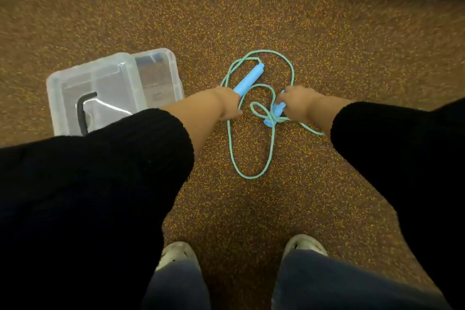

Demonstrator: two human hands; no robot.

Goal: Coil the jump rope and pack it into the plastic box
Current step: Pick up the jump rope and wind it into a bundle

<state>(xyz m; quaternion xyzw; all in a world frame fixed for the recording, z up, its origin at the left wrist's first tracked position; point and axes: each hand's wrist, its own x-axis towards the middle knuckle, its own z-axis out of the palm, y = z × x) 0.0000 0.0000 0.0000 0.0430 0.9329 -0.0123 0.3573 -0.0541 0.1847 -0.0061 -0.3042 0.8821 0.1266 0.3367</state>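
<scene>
- Left hand (226,106): closed around near end of one blue handle (249,79), far end resting on speckled floor (339,58).
- Right hand (299,103): closed on second blue handle (275,114), cord wrapped once around its near end.
- Jump rope cord (232,153): sprawled in loose, uneven loops on floor between both hands; no tidy coil formed.
- Clear plastic box (173,68): on floor, left of rope, near left forearm; lid (95,88) resting askew over it.
- Progress: early. Remaining: coiling, clearing lid, packing rope into box.
</scene>
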